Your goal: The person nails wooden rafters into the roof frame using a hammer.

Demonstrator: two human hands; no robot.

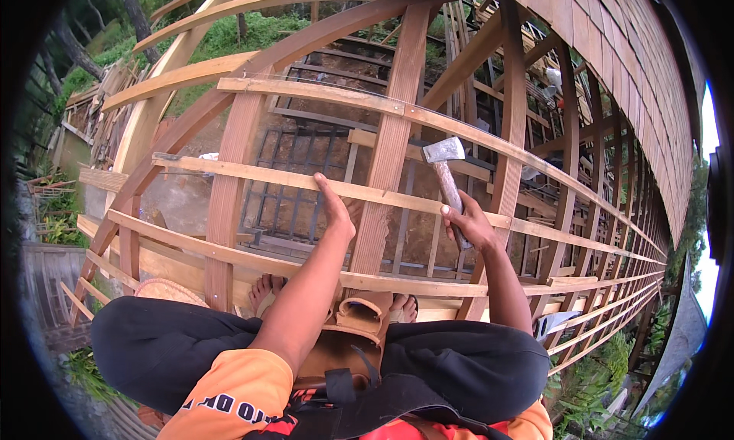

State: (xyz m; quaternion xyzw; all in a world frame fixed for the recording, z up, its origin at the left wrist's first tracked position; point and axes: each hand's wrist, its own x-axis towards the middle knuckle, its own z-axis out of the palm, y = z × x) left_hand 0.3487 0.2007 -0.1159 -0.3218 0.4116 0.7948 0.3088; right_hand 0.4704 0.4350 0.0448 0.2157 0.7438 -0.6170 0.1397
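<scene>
My left hand [334, 209] is held edge-on against the middle wooden batten [269, 174], its visible finger stretched out over the wood; the other fingers are mostly hidden. In my right hand [472, 224] is a hammer [448, 181], gripped low on its worn wooden handle. Its broad grey metal head points up and away from me, above the same batten. Further off, another batten [317, 93] crosses the rafters, and a nearer one [302, 269] runs just ahead of my feet. A wide brown rafter [376, 203] passes under them between my hands.
Wooden shingles [604, 35] cover the roof at the upper right. Through the open frame, a dark metal grid [294, 172] and timbers lie far below. A brown leather tool pouch [359, 325] sits between my legs. A curved rafter [176, 138] bounds the left side.
</scene>
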